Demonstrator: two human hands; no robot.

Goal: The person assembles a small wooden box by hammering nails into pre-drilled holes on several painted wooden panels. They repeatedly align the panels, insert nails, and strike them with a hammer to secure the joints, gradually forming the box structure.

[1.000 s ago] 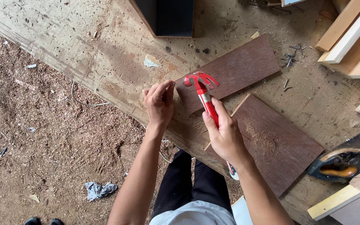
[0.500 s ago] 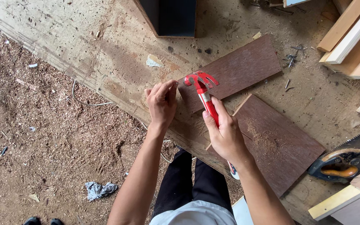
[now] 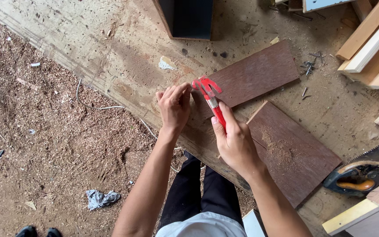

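My right hand (image 3: 235, 140) grips the handle of a red claw hammer (image 3: 210, 97), whose head lies just right of my left fingertips. My left hand (image 3: 174, 105) is pinched at the near end of a dark brown board (image 3: 255, 74); whatever the fingers pinch is too small to make out. A second dark brown board (image 3: 294, 153), dusted with sawdust, lies to the right under my right wrist. Both boards rest on a dusty wooden platform (image 3: 123, 61).
A hand saw (image 3: 360, 175) lies at the right edge. Stacked timber lengths (image 3: 369, 39) sit at the top right, loose nails (image 3: 309, 66) beside them. A dark box (image 3: 189, 17) stands at the top. Sawdust covers the ground at left, with a thin cable (image 3: 97, 105) and crumpled scrap (image 3: 101, 198).
The hammer and both hands stay in nearly the same place; my left fingers have closed a little tighter beside the hammer head.
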